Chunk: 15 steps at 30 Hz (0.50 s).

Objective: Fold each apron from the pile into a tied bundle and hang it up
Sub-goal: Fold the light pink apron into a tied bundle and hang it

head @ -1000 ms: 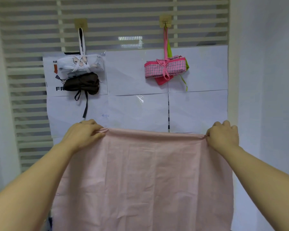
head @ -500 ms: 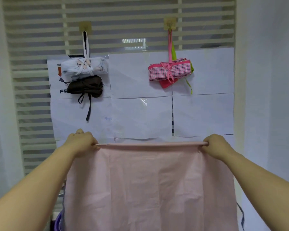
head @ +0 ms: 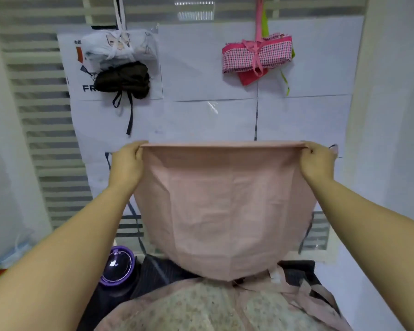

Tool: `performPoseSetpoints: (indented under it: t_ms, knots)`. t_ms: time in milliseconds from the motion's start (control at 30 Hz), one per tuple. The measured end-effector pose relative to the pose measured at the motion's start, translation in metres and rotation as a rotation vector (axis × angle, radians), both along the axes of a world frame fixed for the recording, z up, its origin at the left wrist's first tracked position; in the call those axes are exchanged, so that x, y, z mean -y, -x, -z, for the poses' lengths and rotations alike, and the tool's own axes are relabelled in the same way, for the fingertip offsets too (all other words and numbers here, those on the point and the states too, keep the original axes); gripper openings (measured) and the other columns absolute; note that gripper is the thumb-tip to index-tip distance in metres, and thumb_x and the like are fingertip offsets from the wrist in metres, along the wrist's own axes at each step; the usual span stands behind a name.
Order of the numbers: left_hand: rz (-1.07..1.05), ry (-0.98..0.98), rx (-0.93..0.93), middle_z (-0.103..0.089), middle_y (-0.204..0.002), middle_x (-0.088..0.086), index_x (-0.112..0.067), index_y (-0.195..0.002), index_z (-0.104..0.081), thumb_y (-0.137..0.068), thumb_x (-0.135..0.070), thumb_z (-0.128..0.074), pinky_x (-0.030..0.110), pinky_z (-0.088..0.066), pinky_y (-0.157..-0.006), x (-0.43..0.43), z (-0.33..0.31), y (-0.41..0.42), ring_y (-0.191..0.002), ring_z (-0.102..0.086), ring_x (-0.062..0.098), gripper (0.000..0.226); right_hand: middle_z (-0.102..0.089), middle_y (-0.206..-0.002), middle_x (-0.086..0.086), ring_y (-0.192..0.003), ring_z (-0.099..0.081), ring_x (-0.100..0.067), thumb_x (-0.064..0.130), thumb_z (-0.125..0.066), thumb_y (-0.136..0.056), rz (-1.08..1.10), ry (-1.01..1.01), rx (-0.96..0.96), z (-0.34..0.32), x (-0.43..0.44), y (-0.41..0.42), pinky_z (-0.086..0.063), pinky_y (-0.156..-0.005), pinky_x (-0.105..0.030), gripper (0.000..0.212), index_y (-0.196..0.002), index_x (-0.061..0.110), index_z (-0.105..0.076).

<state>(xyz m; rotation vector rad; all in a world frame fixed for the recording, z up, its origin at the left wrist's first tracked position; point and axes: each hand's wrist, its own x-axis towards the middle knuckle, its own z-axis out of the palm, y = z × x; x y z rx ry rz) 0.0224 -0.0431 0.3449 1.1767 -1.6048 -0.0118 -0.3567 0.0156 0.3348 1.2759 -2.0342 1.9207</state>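
I hold a pale pink apron (head: 222, 206) stretched flat in front of me by its folded top edge. My left hand (head: 127, 163) pinches the left corner and my right hand (head: 317, 163) pinches the right corner. The cloth hangs down to a rounded lower edge above a pile of aprons (head: 225, 304), whose top one is pale and floral. On the wall hang tied bundles: a white one (head: 118, 47) above a dark brown one (head: 124, 80) at the left, and a pink checked one (head: 257, 56) at the right.
A slatted white panel (head: 34, 96) covered with paper sheets (head: 201, 115) stands behind the apron. A purple round container (head: 117, 265) sits at the lower left beside dark striped cloth (head: 158, 271). White walls close in on both sides.
The view has tipped down, so the hooks left the frame and the pile came into sight. The apron now hangs shorter, with its lower edge visible; both hands keep their pinch on the corners.
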Motion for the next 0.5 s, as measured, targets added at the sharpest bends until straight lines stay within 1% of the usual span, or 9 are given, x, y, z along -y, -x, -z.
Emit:
performPoseSetpoints:
  t_ms: [33, 67, 100, 133, 200, 267, 333, 400, 500]
  knots:
    - [0.002, 0.149, -0.010, -0.055, -0.134, 0.014, -0.003, -0.127, -0.059, -0.100, -0.004, -0.038, 0.005, -0.025, -0.098, -0.012, 0.003, -0.002, -0.125, -0.049, 0.028, 0.034, -0.063, -0.109, -0.007, -0.122, -0.050, -0.029, 0.023, -0.038, -0.087, 0.033, 0.147, 0.005, 0.003, -0.011, -0.005, -0.020, -0.118, -0.036, 0.038, -0.103, 0.007, -0.068]
    - [0.002, 0.246, -0.018, -0.051, -0.139, 0.014, -0.003, -0.129, -0.058, -0.098, -0.001, -0.039, -0.001, -0.019, -0.099, -0.026, 0.013, -0.008, -0.129, -0.046, 0.027, 0.035, -0.060, -0.121, -0.004, -0.125, -0.048, -0.021, 0.016, -0.038, -0.088, 0.084, 0.229, -0.009, 0.014, -0.030, -0.017, -0.026, -0.113, -0.019, 0.041, -0.115, 0.003, -0.065]
    - [0.010, 0.294, -0.031, -0.048, -0.142, 0.015, -0.003, -0.129, -0.057, -0.097, 0.001, -0.041, -0.003, -0.015, -0.101, -0.035, 0.025, -0.012, -0.132, -0.043, 0.025, 0.037, -0.058, -0.126, -0.001, -0.125, -0.047, -0.016, 0.007, -0.037, -0.087, 0.126, 0.280, -0.047, 0.024, -0.047, -0.027, -0.025, -0.110, -0.013, 0.042, -0.119, 0.002, -0.063]
    - [0.023, 0.276, -0.020, -0.046, -0.144, 0.015, -0.003, -0.130, -0.057, -0.095, 0.003, -0.042, -0.002, -0.014, -0.103, -0.046, 0.047, -0.021, -0.133, -0.042, 0.025, 0.038, -0.058, -0.129, -0.003, -0.125, -0.048, -0.017, 0.003, -0.037, -0.086, 0.138, 0.261, -0.066, 0.044, -0.067, -0.040, -0.025, -0.107, -0.010, 0.044, -0.121, 0.002, -0.063]
    - [0.030, 0.159, 0.057, -0.044, -0.145, 0.014, -0.004, -0.130, -0.058, -0.094, 0.004, -0.045, 0.005, -0.017, -0.106, -0.070, 0.100, -0.037, -0.133, -0.043, 0.026, 0.039, -0.059, -0.131, -0.011, -0.124, -0.051, -0.023, 0.002, -0.036, -0.085, 0.121, 0.166, -0.069, 0.092, -0.104, -0.059, -0.027, -0.104, -0.012, 0.045, -0.120, 0.003, -0.064]
    - [0.037, -0.028, 0.161, -0.044, -0.146, 0.011, -0.008, -0.131, -0.058, -0.095, 0.001, -0.047, 0.021, -0.026, -0.108, -0.096, 0.159, -0.053, -0.132, -0.045, 0.026, 0.039, -0.058, -0.131, -0.014, -0.122, -0.052, -0.027, 0.008, -0.036, -0.087, 0.096, -0.013, -0.059, 0.149, -0.134, -0.069, -0.033, -0.105, -0.022, 0.043, -0.121, 0.003, -0.063]
    - [0.050, -0.257, 0.277, -0.044, -0.147, 0.008, -0.012, -0.131, -0.059, -0.097, -0.005, -0.047, 0.035, -0.036, -0.105, -0.121, 0.213, -0.070, -0.130, -0.047, 0.028, 0.037, -0.061, -0.124, -0.020, -0.113, -0.056, -0.034, 0.009, -0.039, -0.090, 0.047, -0.235, -0.095, 0.201, -0.162, -0.075, -0.040, -0.097, -0.032, 0.038, -0.117, -0.001, -0.064]
    - [0.085, -0.478, 0.422, -0.049, -0.143, 0.010, -0.012, -0.130, -0.060, -0.098, -0.009, -0.046, 0.037, -0.039, -0.100, -0.143, 0.257, -0.087, -0.127, -0.049, 0.031, 0.035, -0.063, -0.118, -0.025, -0.106, -0.058, -0.041, 0.005, -0.045, -0.091, -0.035, -0.514, -0.199, 0.238, -0.189, -0.079, -0.044, -0.090, -0.038, 0.031, -0.113, -0.002, -0.066]
    - [0.194, -0.781, 0.663, -0.056, -0.133, 0.010, -0.010, -0.131, -0.057, -0.100, -0.011, -0.042, 0.030, -0.034, -0.097, -0.173, 0.312, -0.108, -0.123, -0.050, 0.029, 0.035, -0.057, -0.132, -0.019, -0.118, -0.052, -0.037, -0.001, -0.047, -0.090, -0.229, -0.982, -0.280, 0.281, -0.218, -0.080, -0.039, -0.099, -0.035, 0.037, -0.123, 0.004, -0.062]
